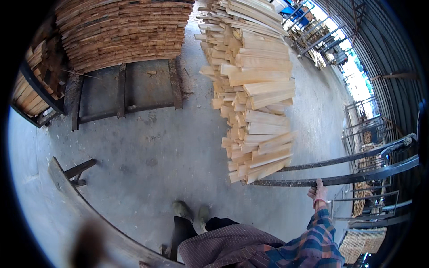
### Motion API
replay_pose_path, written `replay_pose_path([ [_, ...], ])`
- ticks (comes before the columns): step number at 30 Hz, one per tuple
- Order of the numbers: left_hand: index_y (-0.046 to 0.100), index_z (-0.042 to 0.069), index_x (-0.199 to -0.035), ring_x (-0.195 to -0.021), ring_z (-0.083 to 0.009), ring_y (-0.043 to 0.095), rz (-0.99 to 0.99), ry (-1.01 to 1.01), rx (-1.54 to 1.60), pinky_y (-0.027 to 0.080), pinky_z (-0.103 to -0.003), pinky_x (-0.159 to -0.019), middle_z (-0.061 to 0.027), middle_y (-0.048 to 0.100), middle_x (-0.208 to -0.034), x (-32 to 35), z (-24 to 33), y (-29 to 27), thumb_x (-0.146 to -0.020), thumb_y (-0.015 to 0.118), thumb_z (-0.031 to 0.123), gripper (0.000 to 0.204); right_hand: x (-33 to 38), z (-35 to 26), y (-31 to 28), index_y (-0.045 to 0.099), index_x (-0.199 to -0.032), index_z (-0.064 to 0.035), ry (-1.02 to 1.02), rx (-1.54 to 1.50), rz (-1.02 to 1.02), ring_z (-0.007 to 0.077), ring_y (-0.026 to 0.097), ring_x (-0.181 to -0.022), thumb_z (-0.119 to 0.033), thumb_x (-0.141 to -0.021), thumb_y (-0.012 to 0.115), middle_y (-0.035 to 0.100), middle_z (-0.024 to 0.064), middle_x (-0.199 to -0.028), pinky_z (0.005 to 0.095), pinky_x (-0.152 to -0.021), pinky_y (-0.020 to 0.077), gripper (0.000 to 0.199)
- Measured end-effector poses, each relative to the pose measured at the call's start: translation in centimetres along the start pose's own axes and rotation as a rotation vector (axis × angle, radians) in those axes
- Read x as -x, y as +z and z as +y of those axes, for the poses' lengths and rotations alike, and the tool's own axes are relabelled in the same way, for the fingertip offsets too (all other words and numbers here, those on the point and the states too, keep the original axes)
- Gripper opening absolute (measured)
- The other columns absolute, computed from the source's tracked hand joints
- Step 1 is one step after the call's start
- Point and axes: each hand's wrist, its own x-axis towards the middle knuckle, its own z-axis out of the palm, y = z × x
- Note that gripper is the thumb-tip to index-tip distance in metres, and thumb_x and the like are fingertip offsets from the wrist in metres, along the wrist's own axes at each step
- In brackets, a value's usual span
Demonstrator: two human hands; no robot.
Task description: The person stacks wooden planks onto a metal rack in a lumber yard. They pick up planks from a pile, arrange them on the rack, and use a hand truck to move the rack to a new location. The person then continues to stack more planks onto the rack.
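The right hand is clamped on a dark metal rail beside a tall stack of pale wooden planks; the left hand is out of view.

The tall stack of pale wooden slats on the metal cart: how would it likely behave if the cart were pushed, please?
The stack of slats probably weighs a lot, given how many boards it holds. Its ends lie uneven, so loose slats might slide off. The right hand grips the dark rail, which looks stiff enough to steer by.
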Motion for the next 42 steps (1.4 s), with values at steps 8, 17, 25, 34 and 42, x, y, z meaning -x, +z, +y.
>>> replay_pose_path([
  [8,0.060,0.006,-0.113,-0.070,-0.0232,0.057,0.373,0.358,-0.016,0.046,-0.036,-0.059,-0.0093,0.062,-0.087,-1.9,9.3,1.5,-0.090,0.056,0.042,0.043,-0.5,2.4,-0.3,0.057,-0.100,-0.0037,0.188,0.025,-0.158,0.0243,0.058,-0.062,-0.040,-0.084,0.066,0.055,0.0106,-0.077,0.0414,-0.058,0.0527,0.041],
  [17,0.056,0.004,-0.117,-0.062,-0.0080,0.044,-0.355,0.632,0.045,0.038,-0.023,-0.052,0.0025,0.045,-0.075,14.9,39.1,20.5,-0.088,0.063,0.029,0.039,4.7,10.3,16.2,0.059,-0.108,-0.0058,0.523,-0.279,-0.749,0.0231,0.063,-0.062,-0.021,-0.092,0.055,0.062,0.0091,-0.079,0.0335,-0.056,0.0535,0.022],
  [25,0.056,0.006,-0.108,-0.070,-0.0115,0.052,-0.663,0.777,-0.181,0.043,-0.026,-0.057,-0.0015,0.052,-0.082,24.0,55.5,45.8,-0.091,0.058,0.031,0.030,-5.0,5.1,33.1,0.048,-0.129,-0.0051,0.248,-0.708,-0.626,0.0217,0.064,-0.093,-0.017,-0.092,0.059,0.064,0.0052,-0.104,0.0338,-0.078,0.0543,0.040],
  [34,0.053,0.010,-0.119,-0.076,-0.0158,0.056,-0.848,0.768,-0.414,0.049,-0.031,-0.065,-0.0021,0.055,-0.089,25.8,60.0,63.0,-0.094,0.054,0.029,0.031,-6.3,4.3,33.5,0.048,-0.130,0.0074,0.583,-0.242,-0.455,0.0159,0.064,-0.081,-0.022,-0.080,0.072,0.065,0.0085,-0.093,0.0278,-0.067,0.0541,0.063],
  [42,0.037,0.006,-0.141,-0.092,-0.0171,0.058,-1.108,0.523,-0.878,0.053,-0.028,-0.071,-0.0060,0.056,-0.115,26.2,47.2,67.5,-0.090,0.062,0.022,0.059,-17.4,9.7,33.2,0.038,-0.136,-0.0042,0.479,0.110,-0.019,0.0263,0.063,-0.094,-0.034,-0.080,0.070,0.062,0.0168,-0.109,0.0367,-0.078,0.0512,0.071],
])
